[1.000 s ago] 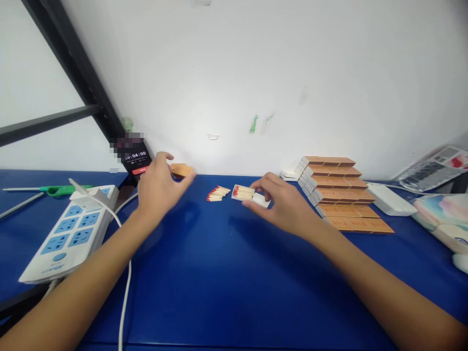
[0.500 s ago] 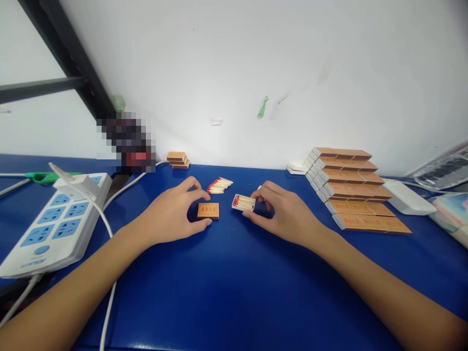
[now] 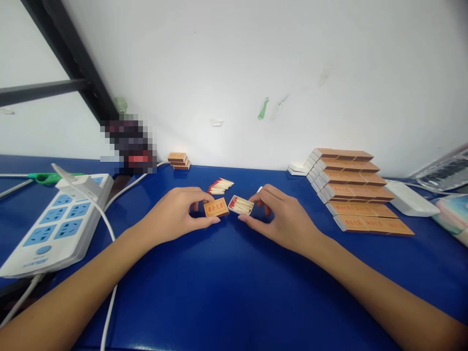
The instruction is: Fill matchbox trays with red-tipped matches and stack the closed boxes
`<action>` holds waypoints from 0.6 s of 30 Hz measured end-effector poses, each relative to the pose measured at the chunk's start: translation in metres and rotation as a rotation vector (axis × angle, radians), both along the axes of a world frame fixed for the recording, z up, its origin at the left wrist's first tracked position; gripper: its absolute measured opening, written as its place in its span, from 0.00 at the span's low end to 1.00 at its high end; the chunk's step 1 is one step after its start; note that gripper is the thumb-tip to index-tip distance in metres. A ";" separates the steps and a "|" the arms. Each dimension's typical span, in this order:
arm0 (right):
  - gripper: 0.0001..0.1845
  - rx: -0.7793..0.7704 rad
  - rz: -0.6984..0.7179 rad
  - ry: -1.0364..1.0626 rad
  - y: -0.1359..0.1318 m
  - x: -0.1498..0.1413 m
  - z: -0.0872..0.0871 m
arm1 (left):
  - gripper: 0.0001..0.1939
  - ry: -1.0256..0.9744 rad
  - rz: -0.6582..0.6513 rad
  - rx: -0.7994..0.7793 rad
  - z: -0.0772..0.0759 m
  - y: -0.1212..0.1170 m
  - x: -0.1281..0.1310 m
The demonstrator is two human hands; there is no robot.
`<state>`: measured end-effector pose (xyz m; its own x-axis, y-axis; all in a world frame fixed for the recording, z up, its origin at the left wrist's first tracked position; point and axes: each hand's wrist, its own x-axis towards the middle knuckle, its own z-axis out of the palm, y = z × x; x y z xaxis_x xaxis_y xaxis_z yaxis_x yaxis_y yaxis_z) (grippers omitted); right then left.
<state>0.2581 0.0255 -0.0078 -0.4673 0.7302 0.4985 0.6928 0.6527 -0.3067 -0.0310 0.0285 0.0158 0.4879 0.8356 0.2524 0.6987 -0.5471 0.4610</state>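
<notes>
White wall [image 3: 204, 63] behind, blue counter [image 3: 234, 292] below. Head view, the only one: I see the left hand [image 3: 183, 209] with its grip closed on an orange matchbox sleeve [image 3: 216, 208], the right hand [image 3: 283, 214] pinching the far end of a white tray [image 3: 250, 208] of matches. Sleeve and tray sit mid-counter, corner to corner; can't tell if they touch. Tray's held open side up, probably so nothing spills; fingers at outer ends, presumably leaving facing ends free. Loose matches [image 3: 220, 186] lie just behind. Stacked matchboxes [image 3: 353, 178] right, small boxes [image 3: 179, 160] by the wall. Power strip [image 3: 54, 229] and cable [image 3: 109, 312] crowd the left forearm.
</notes>
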 end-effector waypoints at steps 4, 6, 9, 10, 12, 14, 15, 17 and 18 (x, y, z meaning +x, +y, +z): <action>0.15 0.017 0.008 0.025 -0.001 -0.001 0.000 | 0.23 -0.010 -0.011 0.004 0.001 0.001 -0.001; 0.15 0.008 0.011 0.023 -0.001 -0.001 0.001 | 0.24 -0.014 0.006 -0.019 0.001 0.000 -0.002; 0.15 0.005 0.015 0.044 -0.002 -0.001 0.002 | 0.26 -0.028 0.032 -0.083 0.003 -0.001 -0.001; 0.15 0.006 0.017 0.058 -0.002 -0.001 0.002 | 0.26 -0.036 0.033 -0.103 0.003 -0.001 -0.001; 0.15 -0.003 0.020 0.076 -0.003 -0.002 0.003 | 0.27 -0.064 0.028 -0.131 0.003 -0.001 0.000; 0.15 -0.030 0.027 0.080 -0.004 -0.002 0.004 | 0.28 -0.083 0.028 -0.144 0.003 0.000 0.000; 0.15 -0.050 0.036 0.080 -0.004 -0.002 0.005 | 0.27 -0.087 0.028 -0.145 0.003 0.000 0.000; 0.16 -0.101 0.059 0.088 -0.004 -0.002 0.006 | 0.27 -0.087 0.029 -0.147 0.002 0.001 -0.001; 0.16 -0.130 0.069 0.095 -0.003 -0.002 0.006 | 0.27 -0.087 0.030 -0.151 0.002 0.002 -0.001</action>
